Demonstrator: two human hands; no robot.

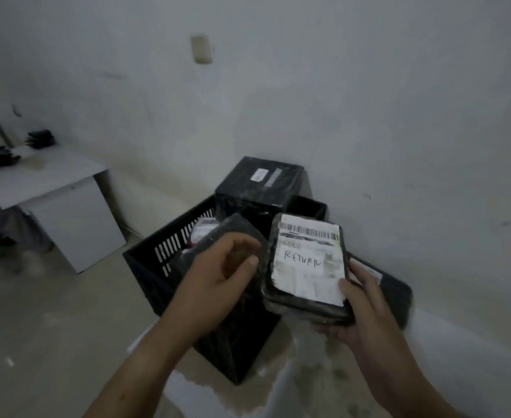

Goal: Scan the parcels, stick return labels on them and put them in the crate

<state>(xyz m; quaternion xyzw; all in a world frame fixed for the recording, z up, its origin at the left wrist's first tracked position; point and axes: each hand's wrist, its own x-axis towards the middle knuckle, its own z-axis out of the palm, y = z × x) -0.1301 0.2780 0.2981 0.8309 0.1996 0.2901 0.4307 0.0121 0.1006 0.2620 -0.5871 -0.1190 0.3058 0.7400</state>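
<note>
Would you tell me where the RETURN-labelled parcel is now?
The parcel sits centre-right in the head view, held by the right hand over the black crate.

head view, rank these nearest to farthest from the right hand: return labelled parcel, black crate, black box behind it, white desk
1. return labelled parcel, gripped by the right hand itself.
2. black crate, just below and to the left.
3. black box, behind the crate, by the wall.
4. white desk, far left.

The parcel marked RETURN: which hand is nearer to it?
Right. The right hand grips the parcel from below at its near corner; the left hand is beside its left edge.
</note>
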